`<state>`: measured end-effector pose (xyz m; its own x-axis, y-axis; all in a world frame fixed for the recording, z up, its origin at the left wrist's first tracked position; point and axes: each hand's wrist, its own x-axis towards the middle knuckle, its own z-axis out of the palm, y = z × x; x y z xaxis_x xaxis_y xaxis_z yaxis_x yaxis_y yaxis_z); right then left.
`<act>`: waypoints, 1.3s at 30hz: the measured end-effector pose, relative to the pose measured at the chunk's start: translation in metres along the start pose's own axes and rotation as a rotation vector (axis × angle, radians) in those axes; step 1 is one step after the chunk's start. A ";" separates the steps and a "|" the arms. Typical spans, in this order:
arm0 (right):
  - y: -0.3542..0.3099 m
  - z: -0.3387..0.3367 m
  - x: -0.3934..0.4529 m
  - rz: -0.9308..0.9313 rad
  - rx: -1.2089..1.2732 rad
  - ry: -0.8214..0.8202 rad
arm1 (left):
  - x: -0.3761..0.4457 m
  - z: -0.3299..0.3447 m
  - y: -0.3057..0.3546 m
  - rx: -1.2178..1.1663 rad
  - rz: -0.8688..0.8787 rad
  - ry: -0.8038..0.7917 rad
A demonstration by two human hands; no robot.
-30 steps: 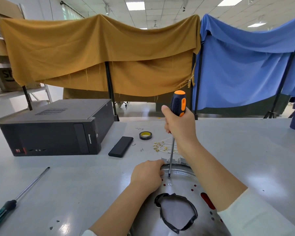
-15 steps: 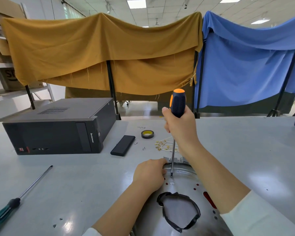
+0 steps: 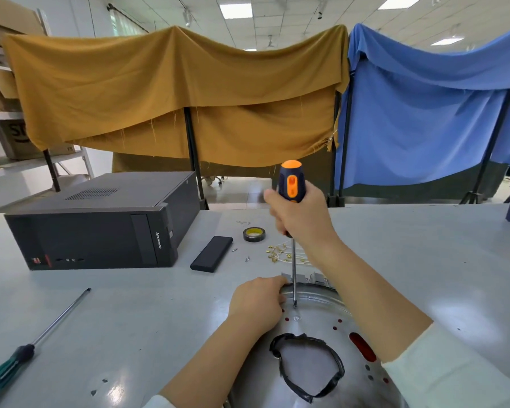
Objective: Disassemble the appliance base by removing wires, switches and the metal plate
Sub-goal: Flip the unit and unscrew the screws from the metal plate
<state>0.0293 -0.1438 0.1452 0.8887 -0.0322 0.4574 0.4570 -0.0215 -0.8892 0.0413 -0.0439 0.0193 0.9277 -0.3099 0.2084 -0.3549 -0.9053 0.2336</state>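
Note:
The round metal appliance base (image 3: 312, 322) lies on the grey table in front of me, with a central hole edged in black tape (image 3: 306, 366) and small red-filled holes. My right hand (image 3: 301, 216) grips the black and orange screwdriver (image 3: 291, 184) upright, its tip set on a screw (image 3: 295, 305) near the base's far rim. My left hand (image 3: 255, 304) rests curled on the base's left far rim, its fingers hooked at the edge. White wires with brass terminals (image 3: 283, 254) lie on the table beyond the base.
A black computer case (image 3: 100, 225) sits at the left. A black rectangular block (image 3: 212, 254), a roll of tape (image 3: 253, 234) and loose screws (image 3: 247, 258) lie mid-table. A green-handled screwdriver (image 3: 27, 351) lies at the near left. Brown and blue cloths hang behind the table.
My right hand has turned on the screwdriver, so the handle's orange panel now faces me. The tip stays on the same screw. My left hand has not moved.

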 end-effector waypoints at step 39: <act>0.013 -0.007 0.001 -0.088 -0.149 0.228 | -0.002 0.001 -0.001 -0.044 0.005 0.001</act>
<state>0.0358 -0.1506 0.1342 0.8065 -0.2472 0.5371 0.5063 -0.1807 -0.8432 0.0398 -0.0427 0.0181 0.9257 -0.3141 0.2108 -0.3644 -0.8900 0.2741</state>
